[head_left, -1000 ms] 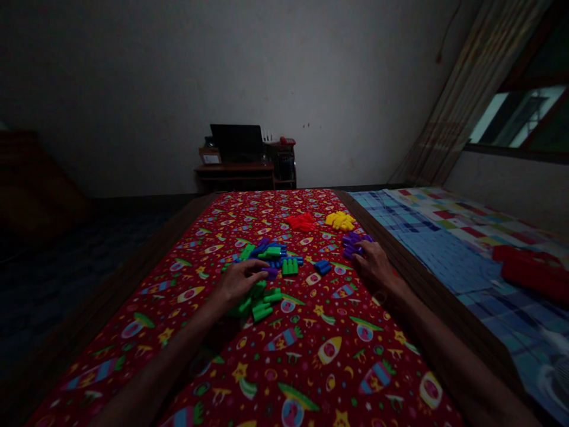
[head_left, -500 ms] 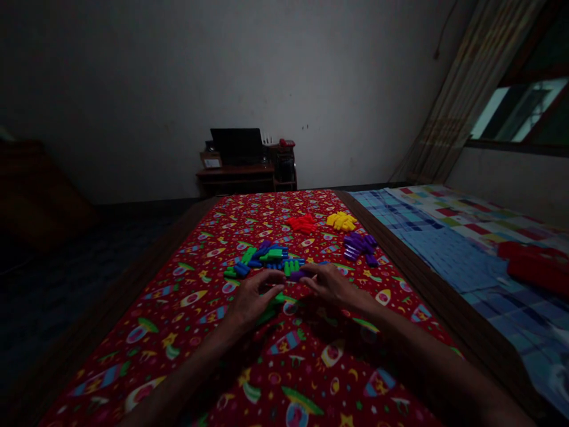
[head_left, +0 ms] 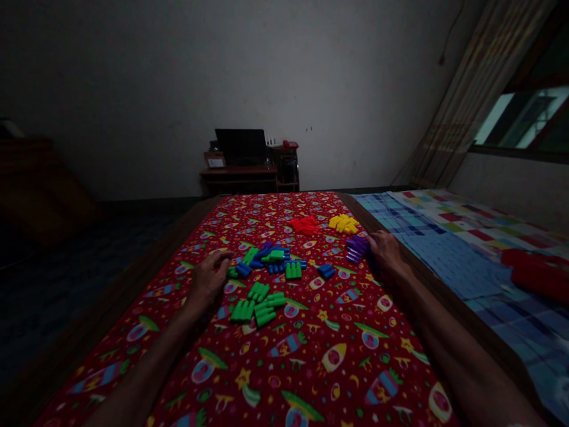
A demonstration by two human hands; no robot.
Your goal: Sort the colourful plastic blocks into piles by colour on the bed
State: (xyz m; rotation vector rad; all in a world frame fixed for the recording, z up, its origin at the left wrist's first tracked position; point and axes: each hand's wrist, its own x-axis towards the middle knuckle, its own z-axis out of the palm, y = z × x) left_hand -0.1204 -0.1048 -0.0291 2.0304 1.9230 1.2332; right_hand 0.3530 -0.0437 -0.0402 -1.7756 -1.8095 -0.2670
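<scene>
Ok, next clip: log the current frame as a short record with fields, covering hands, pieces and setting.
left hand: beside the mixed pile's left end, nothing visible in it
right hand: fingers at the purple pile's right edge; grip unclear
purple pile: nearer than the yellow pile
yellow pile: right of the red pile
red pile: far middle
mixed pile: green, blue, some purple
green group: nearest the camera
surface: red patterned tablecloth
background: dark monitor on a desk

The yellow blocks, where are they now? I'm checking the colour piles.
In the head view, the yellow blocks lie on the right side of the red cloth, just beyond the purple blocks.
</scene>
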